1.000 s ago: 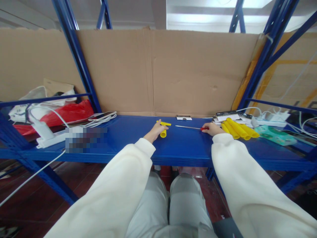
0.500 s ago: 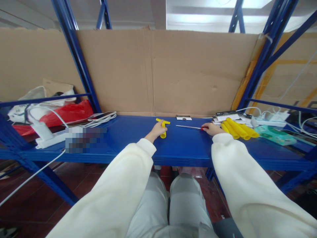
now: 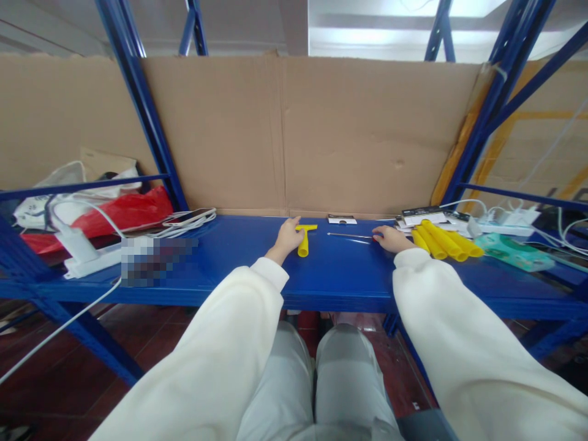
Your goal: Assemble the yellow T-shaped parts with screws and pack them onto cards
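Note:
On the blue shelf a yellow T-shaped piece [image 3: 304, 246], which looks like a scraper with a tubular handle, lies with its crossbar away from me. My left hand [image 3: 286, 239] is just to its left, fingers apart, with the thumb side at the crossbar; whether it touches is hard to tell. My right hand [image 3: 391, 239] is closed around the red handle of a screwdriver [image 3: 350, 236]. The thin metal shaft points left, low over the shelf, and most of the handle is hidden in my fingers.
Several yellow tubes [image 3: 443, 239] lie right of my right hand, by a green packet [image 3: 517, 252] and small boxes [image 3: 422, 214]. A small white-and-black card [image 3: 342, 219] lies at the back. Cardboard [image 3: 340, 135] stands behind. A power strip [image 3: 94, 260] and red bag [image 3: 128, 210] are left.
My left hand has let go of the yellow T-shaped piece and shifted slightly left, its fingers now spread. My right hand stays on the screwdriver, nearly still.

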Motion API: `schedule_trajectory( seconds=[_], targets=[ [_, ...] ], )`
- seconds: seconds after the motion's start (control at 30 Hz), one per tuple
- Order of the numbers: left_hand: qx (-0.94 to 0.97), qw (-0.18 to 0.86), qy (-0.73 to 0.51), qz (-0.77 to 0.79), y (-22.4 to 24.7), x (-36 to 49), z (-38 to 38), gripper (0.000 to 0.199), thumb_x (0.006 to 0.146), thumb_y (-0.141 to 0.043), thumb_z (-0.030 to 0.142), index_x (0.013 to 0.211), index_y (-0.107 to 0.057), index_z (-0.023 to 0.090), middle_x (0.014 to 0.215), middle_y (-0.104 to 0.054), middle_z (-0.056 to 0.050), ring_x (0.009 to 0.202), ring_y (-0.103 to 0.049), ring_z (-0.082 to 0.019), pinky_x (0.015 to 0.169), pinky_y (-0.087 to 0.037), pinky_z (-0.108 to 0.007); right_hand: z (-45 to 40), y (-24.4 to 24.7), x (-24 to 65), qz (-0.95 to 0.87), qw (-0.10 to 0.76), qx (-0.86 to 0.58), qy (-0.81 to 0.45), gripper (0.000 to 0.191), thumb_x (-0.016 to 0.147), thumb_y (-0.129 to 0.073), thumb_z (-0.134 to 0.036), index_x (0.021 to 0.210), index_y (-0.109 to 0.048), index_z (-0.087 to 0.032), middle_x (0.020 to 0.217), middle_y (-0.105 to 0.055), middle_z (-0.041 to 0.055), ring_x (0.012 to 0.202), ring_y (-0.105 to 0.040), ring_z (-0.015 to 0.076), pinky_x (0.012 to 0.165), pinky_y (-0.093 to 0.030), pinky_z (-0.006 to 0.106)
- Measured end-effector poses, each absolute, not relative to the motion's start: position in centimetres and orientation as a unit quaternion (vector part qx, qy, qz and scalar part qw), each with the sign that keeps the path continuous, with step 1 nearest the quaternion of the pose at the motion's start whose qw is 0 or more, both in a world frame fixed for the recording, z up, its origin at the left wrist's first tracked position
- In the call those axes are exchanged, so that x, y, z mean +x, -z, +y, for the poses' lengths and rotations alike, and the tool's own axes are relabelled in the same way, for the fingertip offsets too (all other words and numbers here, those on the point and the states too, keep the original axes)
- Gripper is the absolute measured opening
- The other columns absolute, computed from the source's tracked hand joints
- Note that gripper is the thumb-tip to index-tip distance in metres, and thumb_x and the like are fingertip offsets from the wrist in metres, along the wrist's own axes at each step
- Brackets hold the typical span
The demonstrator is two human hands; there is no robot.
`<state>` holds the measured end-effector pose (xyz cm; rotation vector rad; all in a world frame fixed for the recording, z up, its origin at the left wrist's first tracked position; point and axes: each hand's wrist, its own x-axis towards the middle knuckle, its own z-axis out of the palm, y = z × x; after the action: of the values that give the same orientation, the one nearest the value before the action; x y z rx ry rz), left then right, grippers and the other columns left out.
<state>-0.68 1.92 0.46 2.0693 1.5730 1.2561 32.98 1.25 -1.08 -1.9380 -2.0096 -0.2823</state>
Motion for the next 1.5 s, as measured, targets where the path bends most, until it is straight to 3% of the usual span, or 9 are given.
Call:
schedule_trajectory(
  seconds=[0.33,0.53,0.73,0.97,1.5],
  targets=[
    [0.724,0.101,-0.415,0.542,0.0,-1.1,1.8,0.055,0.078,-0.055,0.003,0.132,-0.067,0.010,0.121,-0.070,-0.015,0.113,-0.065,-0.024,0.107,-0.046,-0.032,0.5,0.5,31.9,-0.683,0.113,-0.718,0.076,0.032,0.093,-0.050,-0.023,0.116,-0.073,-0.024,0.123,-0.072,0.0125,0.117,-0.065,0.0327,0.100,-0.047,0.054],
    [0.726,0.087,-0.399,0.553,0.1,-1.2,2.0,0.052,0.081,-0.054,0.003,0.131,-0.068,0.007,0.120,-0.071,-0.016,0.111,-0.067,-0.023,0.105,-0.048,-0.029,0.6,0.3,31.2,-0.669,0.102,-0.731,0.088,0.032,0.094,-0.050,-0.020,0.116,-0.073,-0.021,0.125,-0.071,0.0148,0.116,-0.066,0.0314,0.099,-0.048,0.049],
    [0.726,0.049,-0.391,0.563,0.4,-1.2,2.2,0.051,0.080,-0.055,0.002,0.127,-0.071,0.012,0.116,-0.074,-0.012,0.108,-0.069,-0.021,0.102,-0.051,-0.029,1.1,0.4,31.2,-0.676,0.104,-0.723,0.101,0.030,0.095,-0.049,-0.023,0.111,-0.074,-0.021,0.122,-0.072,0.0135,0.115,-0.066,0.0287,0.096,-0.048,0.041],
    [0.732,0.025,-0.390,0.558,0.5,-0.9,2.0,0.048,0.081,-0.054,0.000,0.123,-0.073,0.012,0.113,-0.075,-0.010,0.104,-0.071,-0.020,0.099,-0.052,-0.027,1.0,-0.1,30.5,-0.682,0.093,-0.720,0.089,0.034,0.096,-0.046,-0.022,0.119,-0.071,-0.020,0.128,-0.070,0.0148,0.118,-0.065,0.0288,0.097,-0.047,0.040],
    [0.749,0.026,-0.384,0.540,-0.4,0.5,-0.3,0.044,0.085,-0.055,0.004,0.125,-0.071,0.009,0.121,-0.070,-0.014,0.113,-0.067,-0.022,0.104,-0.049,-0.029,6.7,-1.4,25.0,-0.625,0.116,-0.772,0.001,0.051,0.095,-0.054,-0.043,0.138,-0.058,-0.014,0.139,-0.061,0.0215,0.130,-0.057,0.0326,0.103,-0.044,0.046]
  ],
)
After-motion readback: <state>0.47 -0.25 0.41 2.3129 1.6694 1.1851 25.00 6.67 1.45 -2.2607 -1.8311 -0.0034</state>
